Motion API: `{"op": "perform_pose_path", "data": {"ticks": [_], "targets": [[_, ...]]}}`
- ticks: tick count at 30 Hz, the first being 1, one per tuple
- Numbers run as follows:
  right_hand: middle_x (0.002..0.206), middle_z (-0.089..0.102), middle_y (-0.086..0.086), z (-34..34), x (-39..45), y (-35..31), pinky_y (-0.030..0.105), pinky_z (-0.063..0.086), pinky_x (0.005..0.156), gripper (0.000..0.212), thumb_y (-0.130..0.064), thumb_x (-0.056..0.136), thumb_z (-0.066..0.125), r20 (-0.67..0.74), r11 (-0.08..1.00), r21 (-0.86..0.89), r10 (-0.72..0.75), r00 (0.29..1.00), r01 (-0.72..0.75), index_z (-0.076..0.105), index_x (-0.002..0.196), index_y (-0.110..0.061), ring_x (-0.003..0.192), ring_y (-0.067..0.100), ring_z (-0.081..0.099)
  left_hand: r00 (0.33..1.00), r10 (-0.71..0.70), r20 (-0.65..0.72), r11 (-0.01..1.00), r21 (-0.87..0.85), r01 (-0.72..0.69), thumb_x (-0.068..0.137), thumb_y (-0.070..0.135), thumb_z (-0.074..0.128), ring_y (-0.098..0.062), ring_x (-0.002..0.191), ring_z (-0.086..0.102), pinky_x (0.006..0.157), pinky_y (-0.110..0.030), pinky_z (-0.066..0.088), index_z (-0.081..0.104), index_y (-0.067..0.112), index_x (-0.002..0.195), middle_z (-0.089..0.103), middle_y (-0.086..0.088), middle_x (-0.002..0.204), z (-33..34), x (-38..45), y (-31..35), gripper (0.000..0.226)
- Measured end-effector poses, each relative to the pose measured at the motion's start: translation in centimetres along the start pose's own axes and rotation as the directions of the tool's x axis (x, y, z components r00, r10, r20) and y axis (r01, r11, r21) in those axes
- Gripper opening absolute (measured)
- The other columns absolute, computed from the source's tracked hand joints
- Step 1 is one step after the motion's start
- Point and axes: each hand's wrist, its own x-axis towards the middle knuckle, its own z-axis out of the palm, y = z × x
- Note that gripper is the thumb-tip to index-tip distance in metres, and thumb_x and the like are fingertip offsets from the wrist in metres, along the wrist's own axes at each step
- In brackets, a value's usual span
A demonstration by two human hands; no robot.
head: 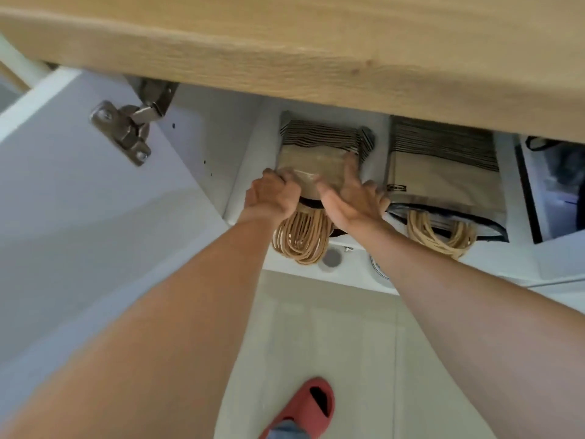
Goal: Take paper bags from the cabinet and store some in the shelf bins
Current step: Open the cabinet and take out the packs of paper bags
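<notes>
A stack of brown paper bags (pixel 316 164) lies in a striped fabric bin (pixel 319 131) on the white cabinet shelf, under a wooden countertop. Their twisted paper handles (pixel 300 239) hang over the shelf's front edge. My left hand (pixel 273 196) curls around the stack's left front corner. My right hand (pixel 351 194) lies flat on top of the stack with its fingers spread, at the right side. A second bin (pixel 443 166) stands to the right, with more bags and their handles (pixel 440 237) spilling forward.
The wooden countertop (pixel 285 49) overhangs the shelf. The open white cabinet door (pixel 79 201) with a metal hinge (pixel 129 128) stands at the left. A dark compartment (pixel 557 182) is at the far right. My foot in a red slipper (pixel 307 407) rests on the pale floor.
</notes>
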Motion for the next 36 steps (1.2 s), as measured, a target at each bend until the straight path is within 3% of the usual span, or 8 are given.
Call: {"op": "perform_pose_path", "data": {"ticks": [3,7,12,17,21,25,29,36], "targets": [[0.129,0.041,0.019,0.5,-3.1,0.7,0.052,0.041,0.099,0.071,-0.063,0.09,0.049,0.041,0.99,0.137,-0.021,0.999,0.015,0.013,0.147,-0.044,0.114,0.045,0.05,0.995,-0.026,0.096,0.999,0.032,0.023,0.102,0.044,0.022,-0.039,0.12,0.05,0.095,-0.044,0.04,0.04,0.012,0.137,0.051,-0.019,0.134,-0.5,-2.0,-1.6,0.051],[0.122,0.034,0.008,0.6,-8.0,1.8,0.048,0.042,0.101,0.075,-0.07,0.084,0.054,0.061,0.967,0.256,-0.03,0.998,0.013,0.015,0.146,-0.053,0.113,0.042,0.05,0.986,0.054,0.158,0.998,-0.015,-0.053,0.102,0.049,0.021,-0.035,0.112,0.054,0.088,-0.04,0.042,0.039,0.016,0.135,0.055,-0.016,0.127,-0.9,-5.4,-4.2,0.05],[0.127,0.027,0.003,-0.9,-17.0,2.5,0.035,0.033,0.107,0.078,-0.066,0.086,0.057,0.036,0.943,0.331,0.018,0.999,-0.029,0.019,0.152,-0.049,0.127,0.033,0.044,0.975,0.217,0.055,0.976,-0.031,-0.216,0.103,0.045,0.024,-0.036,0.109,0.057,0.091,-0.044,0.044,0.044,0.016,0.127,0.06,-0.013,0.119,-2.3,-13.5,-6.4,0.043],[0.119,0.03,0.0,-4.7,-26.7,2.5,0.031,0.036,0.101,0.075,-0.061,0.088,0.059,-0.016,0.933,0.359,0.006,1.0,0.0,0.023,0.152,-0.046,0.112,0.023,0.048,0.969,0.246,0.039,0.969,-0.049,-0.244,0.103,0.041,0.024,-0.035,0.112,0.056,0.092,-0.044,0.043,0.042,0.017,0.132,0.058,-0.013,0.125,-5.3,-24.3,-7.1,0.041],[0.114,0.033,0.001,-9.0,-34.2,2.2,0.028,0.044,0.094,0.072,-0.056,0.087,0.062,-0.13,0.942,0.318,-0.065,0.989,0.103,0.032,0.151,-0.041,0.103,0.016,0.049,0.964,0.267,0.008,0.963,-0.052,-0.266,0.103,0.039,0.024,-0.036,0.109,0.057,0.093,-0.047,0.044,0.035,0.015,0.14,0.057,-0.017,0.125,-8.4,-32.9,-6.8,0.045],[0.111,0.035,0.002,-13.8,-39.6,1.1,0.026,0.047,0.089,0.071,-0.058,0.084,0.061,-0.266,0.928,0.275,-0.178,0.947,0.251,0.039,0.148,-0.037,0.101,0.017,0.048,0.918,0.372,-0.139,0.922,-0.057,-0.382,0.103,0.036,0.028,-0.03,0.098,0.06,0.08,-0.038,0.047,0.038,0.012,0.135,0.059,-0.012,0.12,-11.7,-40.2,-6.1,0.041],[0.108,0.035,0.001,-18.4,-41.9,-0.6,0.025,0.049,0.085,0.071,-0.054,0.082,0.062,-0.375,0.881,0.262,-0.282,0.883,0.393,0.043,0.147,-0.032,0.098,0.017,0.049,0.873,0.379,-0.308,0.888,-0.145,-0.437,0.102,0.033,0.032,-0.026,0.101,0.06,0.081,-0.036,0.046,0.04,0.012,0.136,0.061,-0.008,0.12,-15.1,-44.8,-3.5,0.041],[0.11,0.036,0.001,-24.7,-36.2,-4.5,0.027,0.047,0.086,0.07,-0.056,0.083,0.06,-0.448,0.87,0.262,-0.273,0.851,0.417,0.042,0.147,-0.036,0.097,0.014,0.046,0.812,0.456,-0.364,0.849,-0.094,-0.519,0.102,0.037,0.029,-0.029,0.106,0.057,0.088,-0.044,0.048,0.039,0.012,0.137,0.059,-0.01,0.121,-19.2,-40.6,4.2,0.044]]}}
